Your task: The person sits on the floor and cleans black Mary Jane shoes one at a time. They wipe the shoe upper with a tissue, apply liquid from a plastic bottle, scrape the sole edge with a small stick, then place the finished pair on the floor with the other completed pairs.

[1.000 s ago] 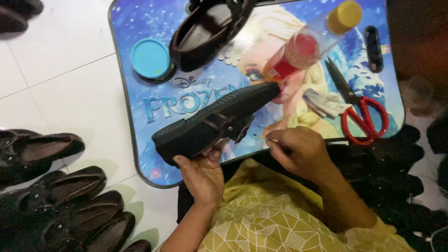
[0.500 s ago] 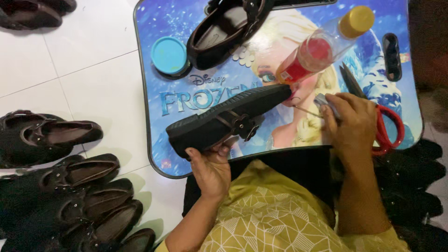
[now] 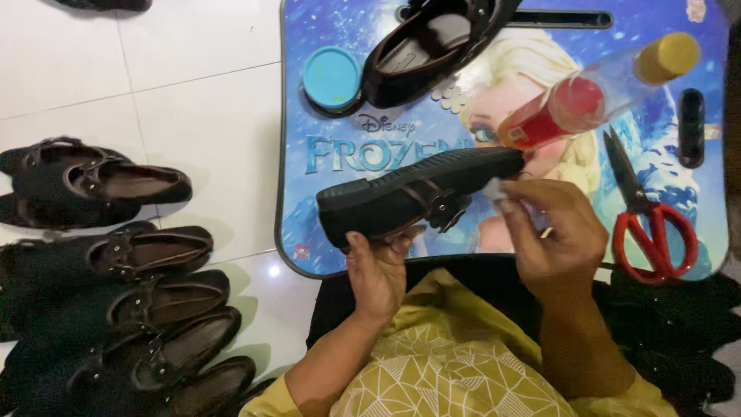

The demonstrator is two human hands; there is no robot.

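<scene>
While a blue picture-printed lap table (image 3: 324, 232) is spread below, a black buckled shoe (image 3: 417, 193) is gripped over it by the left hand (image 3: 378, 270), a small white scrap (image 3: 495, 188) is pinched by the right hand (image 3: 552, 235) at its toe, red-handled scissors (image 3: 652, 224) nearby.

I see a black buckled loafer (image 3: 417, 193), red-handled scissors (image 3: 652, 224), a turquoise round lid (image 3: 332, 77), my blue cartoon-printed tabletop (image 3: 347, 154), and my yellow geometric-patterned top (image 3: 455, 371).

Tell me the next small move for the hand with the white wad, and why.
Probably press the small white wad onto the black buckled shoe's side and rub. The right hand pinches it just beside the shoe's toe, while the left hand grips the heel end, sole up.
</scene>
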